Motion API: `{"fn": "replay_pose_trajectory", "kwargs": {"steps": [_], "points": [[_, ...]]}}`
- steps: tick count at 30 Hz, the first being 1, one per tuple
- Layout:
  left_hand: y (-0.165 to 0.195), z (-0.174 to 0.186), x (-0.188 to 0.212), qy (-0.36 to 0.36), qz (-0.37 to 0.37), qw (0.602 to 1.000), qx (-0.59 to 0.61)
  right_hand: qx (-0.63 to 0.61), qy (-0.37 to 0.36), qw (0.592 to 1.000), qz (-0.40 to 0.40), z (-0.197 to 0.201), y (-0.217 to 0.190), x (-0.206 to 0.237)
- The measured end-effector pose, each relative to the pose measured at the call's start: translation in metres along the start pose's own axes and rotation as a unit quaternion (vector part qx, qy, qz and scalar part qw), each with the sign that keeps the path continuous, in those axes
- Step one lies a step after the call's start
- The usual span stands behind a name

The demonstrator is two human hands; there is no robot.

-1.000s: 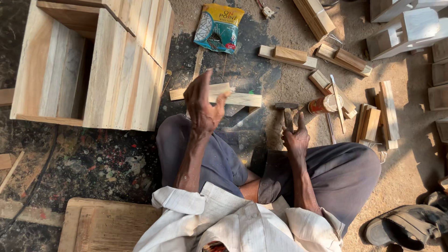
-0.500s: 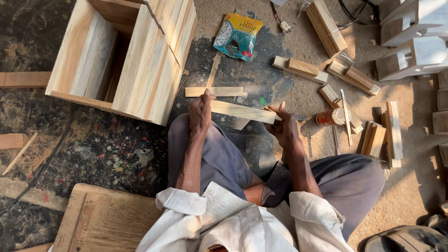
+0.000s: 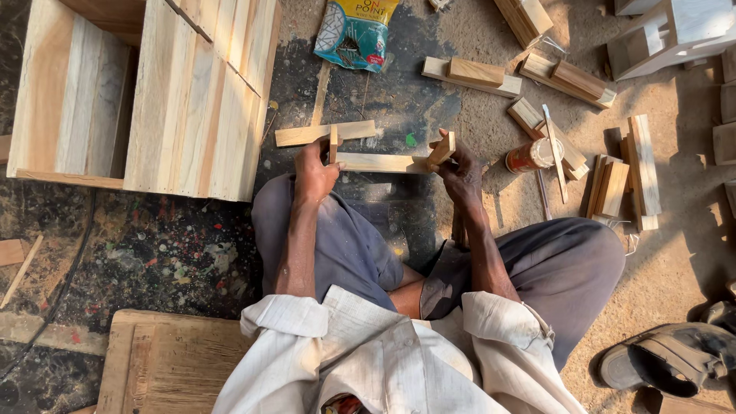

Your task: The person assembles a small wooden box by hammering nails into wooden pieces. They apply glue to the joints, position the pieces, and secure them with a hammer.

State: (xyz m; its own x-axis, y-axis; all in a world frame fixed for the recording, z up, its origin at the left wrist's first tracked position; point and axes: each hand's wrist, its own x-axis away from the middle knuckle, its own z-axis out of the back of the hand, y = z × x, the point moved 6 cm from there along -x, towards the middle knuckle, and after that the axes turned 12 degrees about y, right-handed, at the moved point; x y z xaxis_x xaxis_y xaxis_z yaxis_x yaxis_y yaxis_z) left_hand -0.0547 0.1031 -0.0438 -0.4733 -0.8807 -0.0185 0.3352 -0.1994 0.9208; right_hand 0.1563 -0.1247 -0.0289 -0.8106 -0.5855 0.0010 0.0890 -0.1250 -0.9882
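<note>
— What's in the hands, item by item?

— One pale wooden slat, flat, straight-edged, planed smooth, held level above the lap and the floor, between the two hands. The left hand grips its left end, fingers curled shut around it, thumb up beside a short thin wooden strip standing upright at that end. The right hand is at the other end, fingers pressed together in a pinch on a small wooden block, tilted, resting against the slat's right end.

— And just past it?

— A second slat, same light wood, lying on the floor just beyond the held one, slightly slanted. Whether the upright strip touches it, I cannot tell.

— Larger pieces?

— One slatted wooden crate, upper left, open box of unpainted boards with visible grain, pale and tan stripes alternating. A flat wooden panel at the lower left, near the person's hip.

— Loose stock?

— Offcut blocks stacked in pairs, upper centre; more blocks and strips piled to the right. A small cylindrical tin with a pale lid, lying on its side near the right hand. A crinkled green and yellow plastic packet at the top.

— The floor itself?

— Dark, rough, speckled with paint spots on the left; sandy and dusty on the right. A dark sandal lies at the lower right.
</note>
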Motion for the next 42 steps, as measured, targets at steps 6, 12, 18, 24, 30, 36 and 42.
{"fn": "replay_pose_trajectory", "kwargs": {"steps": [6,12,18,24,30,36,42], "points": [[-0.016,-0.014,-0.009,0.067,-0.081,0.990,-0.096,0.128,0.014,0.989,0.075,-0.004,0.023,-0.001],[-0.018,-0.017,-0.009,0.077,-0.094,0.987,-0.105,0.204,0.006,0.978,0.045,-0.013,0.022,0.004],[-0.008,-0.016,-0.009,0.078,-0.089,0.986,-0.118,0.231,0.011,0.968,0.097,-0.016,0.006,0.008],[-0.005,-0.013,-0.007,0.048,-0.083,0.989,-0.109,0.202,0.018,0.969,0.144,-0.014,0.010,0.010],[0.002,0.007,-0.003,-0.074,-0.077,0.992,-0.071,0.248,0.016,0.960,0.127,-0.012,0.028,0.008],[0.008,0.004,-0.001,-0.079,-0.104,0.980,-0.149,0.233,0.024,0.961,0.148,-0.012,0.025,0.008],[-0.001,-0.003,-0.005,-0.075,-0.097,0.981,-0.148,0.229,0.028,0.963,0.136,-0.014,0.019,0.007]]}}
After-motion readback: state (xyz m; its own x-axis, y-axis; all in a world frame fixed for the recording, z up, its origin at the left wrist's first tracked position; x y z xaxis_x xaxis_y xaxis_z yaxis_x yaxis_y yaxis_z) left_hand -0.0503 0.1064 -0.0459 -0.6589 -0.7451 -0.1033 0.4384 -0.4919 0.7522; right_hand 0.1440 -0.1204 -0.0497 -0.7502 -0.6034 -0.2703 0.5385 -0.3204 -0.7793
